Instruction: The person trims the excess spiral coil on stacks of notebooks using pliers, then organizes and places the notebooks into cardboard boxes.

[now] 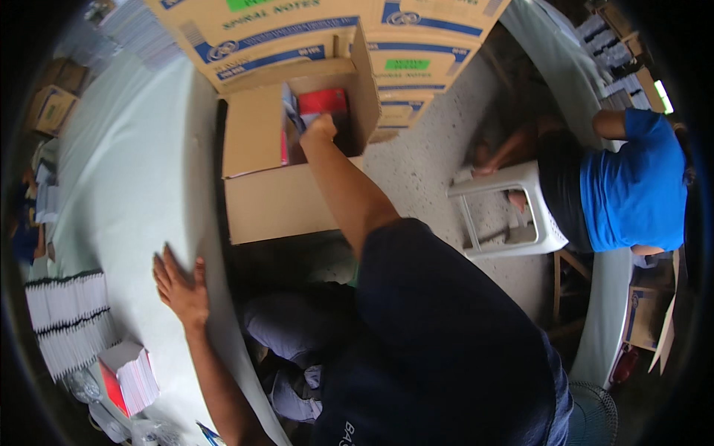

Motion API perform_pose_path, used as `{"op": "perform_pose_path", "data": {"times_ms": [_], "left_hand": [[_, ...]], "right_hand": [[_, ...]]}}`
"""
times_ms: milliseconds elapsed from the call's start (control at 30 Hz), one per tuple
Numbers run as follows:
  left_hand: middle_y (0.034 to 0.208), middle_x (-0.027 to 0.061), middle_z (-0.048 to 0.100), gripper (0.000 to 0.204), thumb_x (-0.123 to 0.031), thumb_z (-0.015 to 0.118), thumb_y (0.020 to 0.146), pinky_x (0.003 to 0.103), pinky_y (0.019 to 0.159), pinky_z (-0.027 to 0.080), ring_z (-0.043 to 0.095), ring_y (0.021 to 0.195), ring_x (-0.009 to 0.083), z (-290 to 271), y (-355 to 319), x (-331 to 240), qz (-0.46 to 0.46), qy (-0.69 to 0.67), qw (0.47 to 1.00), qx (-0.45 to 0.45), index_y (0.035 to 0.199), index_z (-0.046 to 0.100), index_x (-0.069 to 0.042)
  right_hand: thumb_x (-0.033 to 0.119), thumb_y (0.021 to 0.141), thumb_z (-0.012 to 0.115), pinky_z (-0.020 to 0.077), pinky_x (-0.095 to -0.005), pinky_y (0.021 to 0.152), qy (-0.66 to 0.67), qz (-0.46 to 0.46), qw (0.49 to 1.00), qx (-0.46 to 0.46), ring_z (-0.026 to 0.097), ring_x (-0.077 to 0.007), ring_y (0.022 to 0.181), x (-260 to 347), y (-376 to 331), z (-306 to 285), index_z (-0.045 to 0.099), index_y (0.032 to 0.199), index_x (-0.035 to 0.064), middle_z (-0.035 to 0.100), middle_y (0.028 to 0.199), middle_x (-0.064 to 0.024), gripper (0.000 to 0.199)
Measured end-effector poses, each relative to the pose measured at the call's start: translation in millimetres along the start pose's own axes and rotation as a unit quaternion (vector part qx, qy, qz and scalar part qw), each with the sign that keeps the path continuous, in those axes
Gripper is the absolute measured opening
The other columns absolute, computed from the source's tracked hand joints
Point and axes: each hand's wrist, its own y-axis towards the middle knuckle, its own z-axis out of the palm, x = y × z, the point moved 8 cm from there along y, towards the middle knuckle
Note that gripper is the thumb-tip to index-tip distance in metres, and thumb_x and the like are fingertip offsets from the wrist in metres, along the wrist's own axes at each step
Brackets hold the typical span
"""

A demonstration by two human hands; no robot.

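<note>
Right hand [321, 126] reaches down into an open brown cardboard box [256, 137] on the floor, fingers at the top edge of a red-covered notebook [324, 101] standing upright inside. Whether the fingers are closed on it or just touching, cannot tell; the hand hides its own grip. Beside the red notebook, toward the box's left wall, more thin booklets stand on edge, one with a pale bluish cover. Box flaps folded outward, plain matte corrugated board.

Left hand [181, 286] lies flat, palm down, fingers spread apart, on the edge of a pale table [126, 186] with a smooth cloth-like surface; holds nothing.

On the table near the left forearm: a small stack of notebooks [130, 375] with a red cover and white page edges. Left of it, rows of overlapped white booklets [71, 320] with dark spines, fanned like shingles.

Behind the open box, stacked cardboard cartons [320, 33] with blue stripes and green labels. Floor is speckled grey concrete. A white plastic stool [506, 215] lies tipped on its side, and a person in a blue shirt [636, 182] is just beside it.
</note>
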Motion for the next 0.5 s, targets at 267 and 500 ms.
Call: {"op": "perform_pose_path", "data": {"times_ms": [267,500], "left_hand": [[0.148,0.0164,0.018,0.087,-0.032,0.068,0.073,0.050,0.109,0.010,0.013,0.137,0.0338,15.1,83.8,-35.8,0.005,0.011,0.999,0.048,0.144,0.019,-0.023],[0.147,0.0179,0.019,0.086,-0.030,0.068,0.073,0.050,0.109,0.009,0.013,0.137,0.0332,24.2,120.4,-51.4,0.005,0.009,0.998,0.055,0.143,0.021,-0.020]], "right_hand": [[0.062,0.076,0.055,0.0311,-0.0429,0.102,0.139,0.028,0.970,0.195,0.042,-0.0287,0.124,-30.3,100.9,62.2,0.035,0.137,0.0101,0.038,0.140,-0.0108,0.083],[0.059,0.075,0.059,0.0342,-0.0500,0.100,0.228,-0.080,0.886,0.397,0.046,-0.0313,0.117,-17.7,148.5,115.1,0.038,0.133,0.0108,0.047,0.129,-0.0105,0.078]]}}
